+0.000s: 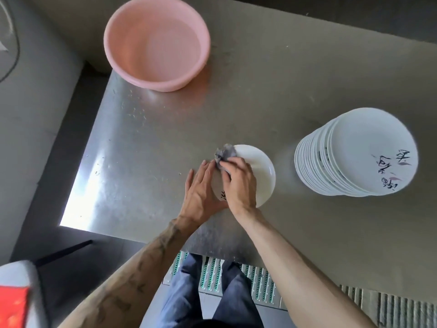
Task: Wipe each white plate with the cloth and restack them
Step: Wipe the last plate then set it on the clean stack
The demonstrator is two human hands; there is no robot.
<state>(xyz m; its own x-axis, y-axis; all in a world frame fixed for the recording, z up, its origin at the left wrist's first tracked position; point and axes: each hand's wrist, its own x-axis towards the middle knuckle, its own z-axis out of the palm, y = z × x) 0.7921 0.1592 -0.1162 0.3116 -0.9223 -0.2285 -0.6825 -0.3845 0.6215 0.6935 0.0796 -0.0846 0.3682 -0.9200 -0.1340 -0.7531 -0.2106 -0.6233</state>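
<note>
The right hand clenches its fingers round a crumpled grey cloth atop 1 round white plate on the steel surface; the left hand braces its rim, fingers straight.

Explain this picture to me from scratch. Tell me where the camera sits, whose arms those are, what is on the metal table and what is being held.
No machine here: a person works with bare hands. One wide-angle camera on their head looks down, so the arms enter from below. On the steel table stand a pink basin, far left, and a tall stack of white plates, right. In the middle is a single white plate. The right hand grips a crumpled cloth against that plate's far rim; the left hand, fingers fairly straight, steadies its left edge. Whether the plate is lifted off the table cannot be told.
</note>
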